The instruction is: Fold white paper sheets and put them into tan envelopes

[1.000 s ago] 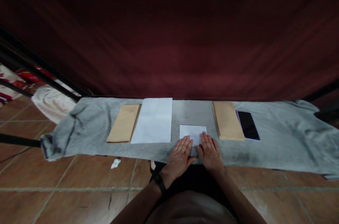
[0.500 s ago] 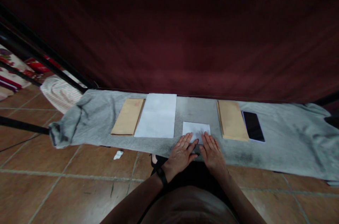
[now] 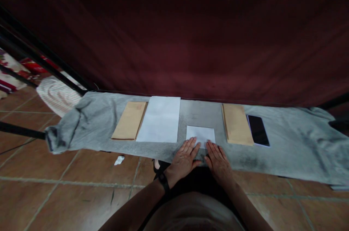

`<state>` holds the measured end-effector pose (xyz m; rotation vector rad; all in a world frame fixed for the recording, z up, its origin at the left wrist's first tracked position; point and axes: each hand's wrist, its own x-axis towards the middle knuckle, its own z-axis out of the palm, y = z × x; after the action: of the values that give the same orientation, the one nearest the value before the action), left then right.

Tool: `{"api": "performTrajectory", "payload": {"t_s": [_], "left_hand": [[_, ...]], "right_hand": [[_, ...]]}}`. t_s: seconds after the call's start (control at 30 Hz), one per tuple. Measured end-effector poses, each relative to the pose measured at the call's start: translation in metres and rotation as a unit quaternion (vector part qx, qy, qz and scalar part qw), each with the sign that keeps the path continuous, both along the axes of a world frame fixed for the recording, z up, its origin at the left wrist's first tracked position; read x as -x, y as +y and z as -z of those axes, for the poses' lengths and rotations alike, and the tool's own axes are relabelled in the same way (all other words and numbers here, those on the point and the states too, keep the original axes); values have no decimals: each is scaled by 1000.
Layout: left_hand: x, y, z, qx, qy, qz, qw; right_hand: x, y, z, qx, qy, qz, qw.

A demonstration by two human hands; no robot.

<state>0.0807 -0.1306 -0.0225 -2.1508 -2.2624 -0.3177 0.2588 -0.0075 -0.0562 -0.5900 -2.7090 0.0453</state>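
A small folded white paper lies flat on the grey cloth in front of me. My left hand rests with outstretched fingers on its lower left corner, a dark band round the wrist. On the lower right corner lie the fingertips of my right hand, also flat and stretched. Neither hand grips anything. The near edge of the paper is partly hidden under the fingers. Left of the hands is a stack of larger white paper sheets, and to the right a stack of brown envelopes.
Another stack of brown envelopes lies at the left of the sheets. A phone sits beside the right stack. Grey cloth covers the narrow bench. Behind it hangs a dark red curtain; black bars stand at the left.
Both hands have slid slightly toward the near edge of the folded paper, uncovering more of it. The whole view has shifted a little.
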Motion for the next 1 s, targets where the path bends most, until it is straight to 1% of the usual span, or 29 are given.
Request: {"api": "performTrajectory", "payload": {"t_s": [0.13, 0.33, 0.5, 0.87, 1.0], "left_hand": [[2, -1, 5, -9, 17, -8, 1000], [5, -7, 9, -46, 25, -28, 998], [7, -9, 12, -55, 32, -36, 997], [14, -19, 12, -41, 41, -72, 996], [10, -14, 8, -55, 28, -85, 994]], "right_hand": [[-3, 2, -3, 2, -2, 9, 1000], [-6, 1, -9, 0, -15, 37, 999], [-9, 1, -10, 3, -15, 56, 998], [-12, 3, -11, 17, -19, 66, 997], [-11, 2, -9, 15, -15, 69, 997]]}}
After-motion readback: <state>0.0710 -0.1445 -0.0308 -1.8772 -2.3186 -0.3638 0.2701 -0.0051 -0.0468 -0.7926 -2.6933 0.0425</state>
